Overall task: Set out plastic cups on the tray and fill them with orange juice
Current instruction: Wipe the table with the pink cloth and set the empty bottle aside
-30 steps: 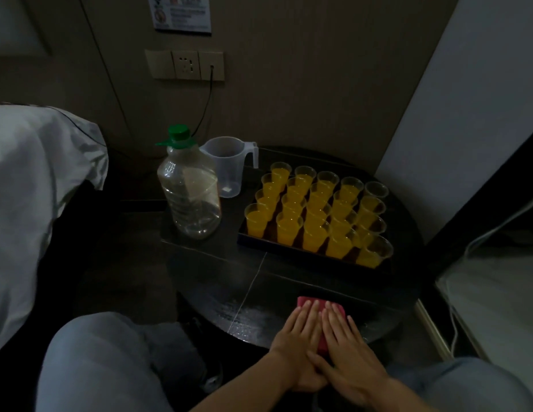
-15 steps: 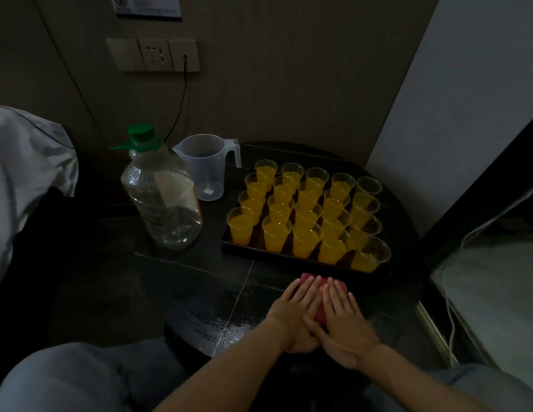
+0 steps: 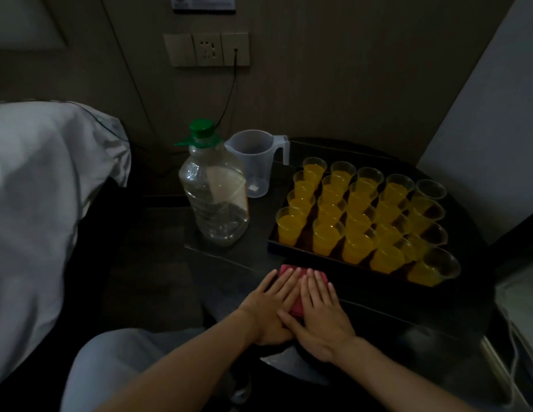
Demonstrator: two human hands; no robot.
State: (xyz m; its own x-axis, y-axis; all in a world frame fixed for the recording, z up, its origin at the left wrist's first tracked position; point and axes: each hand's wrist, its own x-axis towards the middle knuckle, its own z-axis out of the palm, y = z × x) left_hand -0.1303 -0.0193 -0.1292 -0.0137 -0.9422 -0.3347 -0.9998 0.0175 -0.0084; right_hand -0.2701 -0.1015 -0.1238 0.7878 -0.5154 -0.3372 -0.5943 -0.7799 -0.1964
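Far left of the fingers: pale bedding [image 3: 36,203], not relevant. Beyond and left of the left fingertips: clear bottle [image 3: 213,197] with green cap [image 3: 201,129], looks nearly drained, so light and easy to tip; take it by the body. Just right of it, further from the fingers, the measuring jug [image 3: 253,162] looks empty; its handle faces the tray. Left hand [image 3: 271,304] is flat, fingers [image 3: 284,288] straight and pressed down on a pink cloth [image 3: 296,306], gripping nothing. Right hand [image 3: 321,310] is the same: flat, fingers [image 3: 317,288] straight on the cloth. The hands lie side by side and touch. Cloth is soft and sits on the dark table [image 3: 229,263]. Dark tray [image 3: 289,251]: near rim just beyond the right fingertips, running off to the right. Plastic cups [image 3: 357,215] are packed on it in rows, rims touching or nearly so, and most hold orange juice. The rear corner cup [image 3: 431,190], furthest from the fingers, shows no orange that I can make out, so the fill is probably one short. Handling: thin-walled cups flex, so a squeeze pushes juice over the rim. Pinch low on the wall, lightly, and lift straight up; there's little finger room between neighbours. The loaded tray will be heavy and sloshy: hold it by both rims and keep it level.
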